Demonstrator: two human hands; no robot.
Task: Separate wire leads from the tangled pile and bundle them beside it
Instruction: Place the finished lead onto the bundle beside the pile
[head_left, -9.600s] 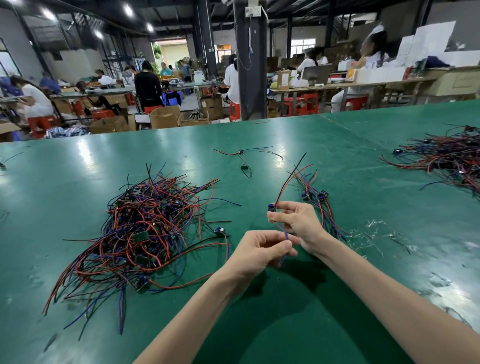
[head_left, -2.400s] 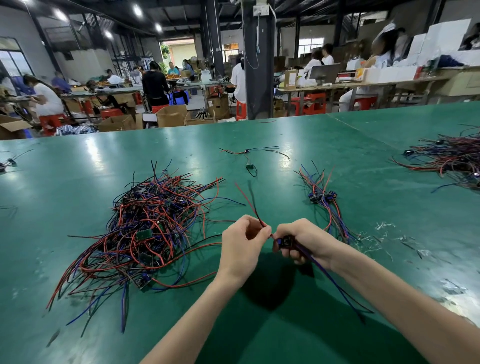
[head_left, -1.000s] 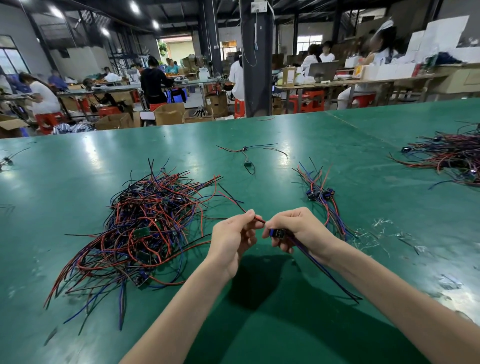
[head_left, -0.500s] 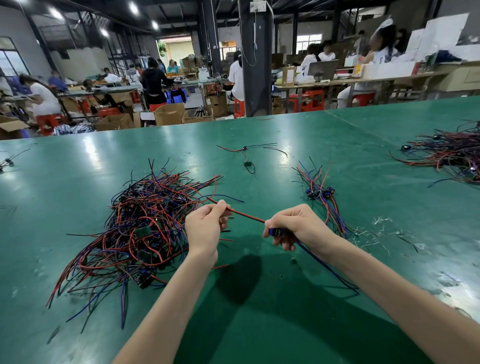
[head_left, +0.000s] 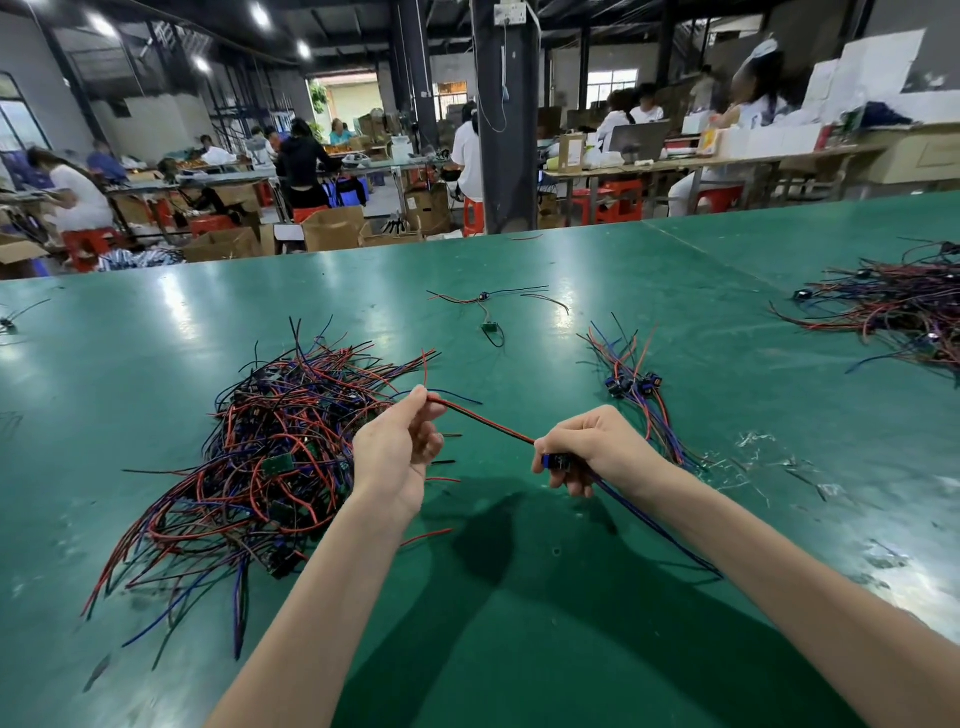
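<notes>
A tangled pile of red, blue and black wire leads lies on the green table, left of centre. A small sorted bundle with blue connectors lies to the right of it. My left hand pinches the red-and-black wire of one lead above the pile's right edge. My right hand grips that lead's blue connector, and the wire is stretched taut between both hands. Blue-purple wires trail from the connector under my right forearm.
Another heap of wires lies at the table's far right. A single lead with a small green board rests at the back centre. Bits of clear scrap lie right of the bundle. People work at benches beyond the table.
My left hand has slid leftward along the red-and-black wire, away from my right hand, drawing it out straight. My right hand has kept hold of the connector in about the same place.
</notes>
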